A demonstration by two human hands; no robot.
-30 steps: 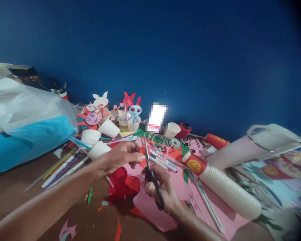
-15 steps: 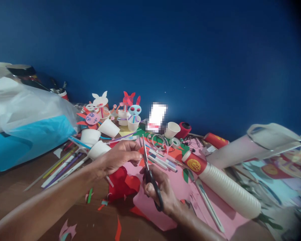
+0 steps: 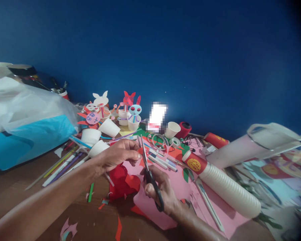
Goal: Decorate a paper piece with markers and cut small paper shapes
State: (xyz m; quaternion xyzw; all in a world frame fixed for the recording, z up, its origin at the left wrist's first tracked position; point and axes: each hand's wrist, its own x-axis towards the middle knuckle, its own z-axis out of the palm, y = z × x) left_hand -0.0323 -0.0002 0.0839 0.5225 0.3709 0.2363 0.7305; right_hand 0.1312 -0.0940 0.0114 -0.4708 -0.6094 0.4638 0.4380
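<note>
My right hand (image 3: 160,189) is closed around the black handles of a pair of scissors (image 3: 144,157). The blades point up and away, with their tips slightly apart. Just left of the blades, my left hand (image 3: 122,154) pinches with thumb and forefinger. Whatever lies between those fingertips is too small to make out, with a hint of red beside them. Below the hands lie red paper pieces (image 3: 122,182) and a pink sheet (image 3: 153,211).
Paper-cup figures with animal heads (image 3: 134,115) stand near the blue wall. White cups (image 3: 91,136) and markers (image 3: 160,161) lie about. A long stack of cups (image 3: 228,185) lies to the right, beside a cutter knife (image 3: 210,206). A plastic bag (image 3: 27,110) fills the left.
The scissor tips have shifted slightly left and spread a little further apart. My left hand has barely moved and keeps its pinch.
</note>
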